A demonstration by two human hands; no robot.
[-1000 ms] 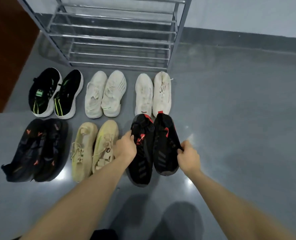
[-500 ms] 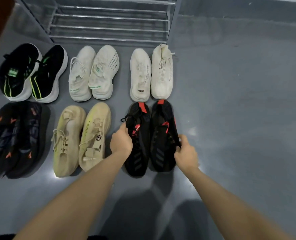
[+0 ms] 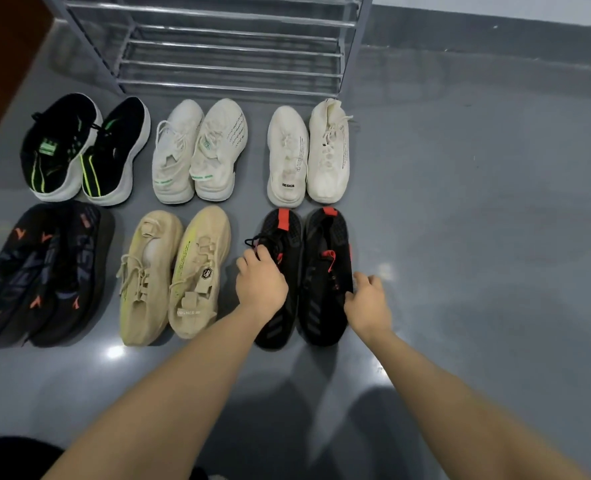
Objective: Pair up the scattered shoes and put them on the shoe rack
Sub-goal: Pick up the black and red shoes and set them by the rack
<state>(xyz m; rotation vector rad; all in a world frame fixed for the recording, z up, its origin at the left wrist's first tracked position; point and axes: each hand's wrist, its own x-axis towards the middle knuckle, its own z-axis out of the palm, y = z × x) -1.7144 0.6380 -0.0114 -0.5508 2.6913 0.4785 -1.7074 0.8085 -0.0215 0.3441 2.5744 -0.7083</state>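
A black pair with red tabs lies side by side on the grey floor at the front right. My left hand (image 3: 261, 284) grips the left black shoe (image 3: 282, 233) at its laces. My right hand (image 3: 368, 301) holds the outer side of the right black shoe (image 3: 325, 271). Both soles rest on the floor. The metal shoe rack (image 3: 231, 69) stands at the back with bare rails.
Five more pairs lie in two rows: black-green (image 3: 82, 150), white with green marks (image 3: 197, 150), plain white (image 3: 307, 154), beige (image 3: 172, 271), and dark with orange marks (image 3: 41, 271). A brown wooden panel (image 3: 6, 64) is at the left. Grey floor stretches to the right.
The black-red pair has straightened and come to lie flat under the white pair. Both hands stayed on the shoes, and the right hand's fingers now show more.
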